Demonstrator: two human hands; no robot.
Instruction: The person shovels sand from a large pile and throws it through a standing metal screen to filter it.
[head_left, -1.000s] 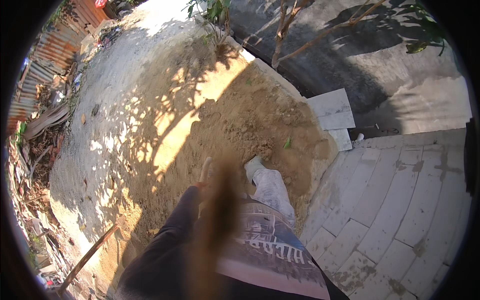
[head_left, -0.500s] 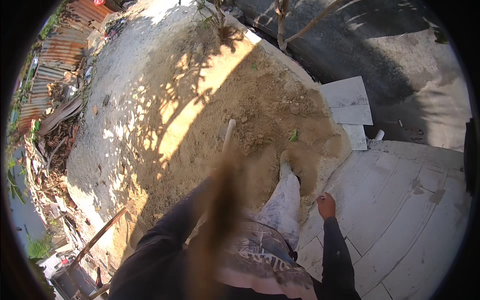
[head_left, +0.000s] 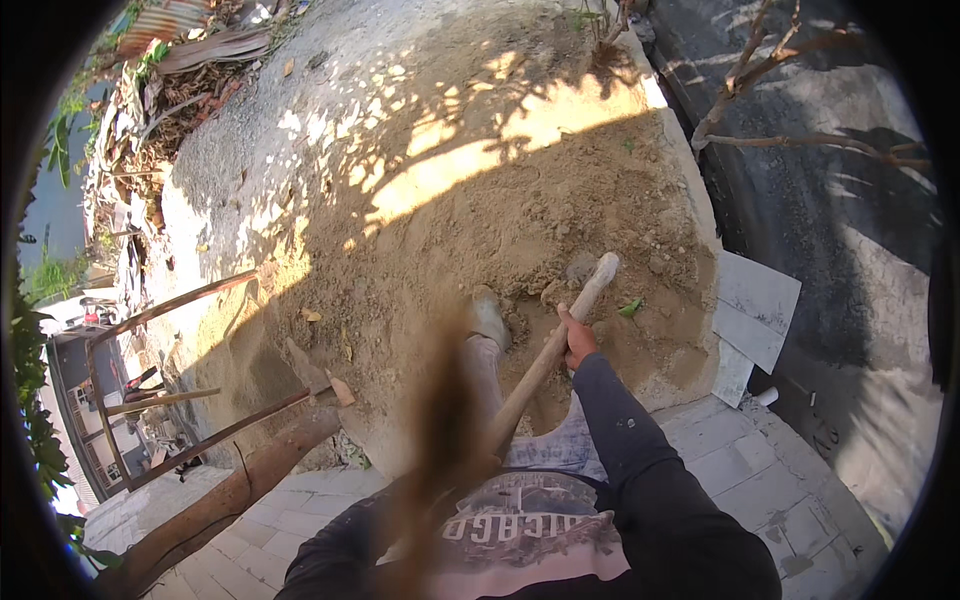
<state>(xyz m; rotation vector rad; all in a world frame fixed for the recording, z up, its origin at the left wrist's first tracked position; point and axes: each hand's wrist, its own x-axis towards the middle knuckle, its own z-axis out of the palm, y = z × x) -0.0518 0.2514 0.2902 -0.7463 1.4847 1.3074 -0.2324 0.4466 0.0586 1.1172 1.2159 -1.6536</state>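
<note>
A hoe with a long pale wooden handle (head_left: pixel 548 358) slants away from my body over the dug sand. At its far end a greyish blade (head_left: pixel 580 268) meets the soil, partly buried. My right hand (head_left: pixel 577 338) is closed around the handle, below the blade end. My left arm (head_left: pixel 350 535) reaches toward the near end of the handle, but a blurred brown strip (head_left: pixel 440 430) close to the camera hides the left hand and its fingers. A dusty boot (head_left: pixel 487 318) stands in the loose sand (head_left: pixel 530 215), left of the handle.
Pale paving (head_left: pixel 755 470) borders the sand at the near right, beside stacked grey boards (head_left: pixel 755 300). Bare branches (head_left: pixel 740 85) hang over the dark concrete at the far right. Wooden poles (head_left: pixel 240 490) slant in from the left, with scrap wood (head_left: pixel 130 150) beyond.
My right hand, previously closed away from the tool over the paving, now grips the hoe handle. The view has turned, and the hoe now lies to the right of the boot.
</note>
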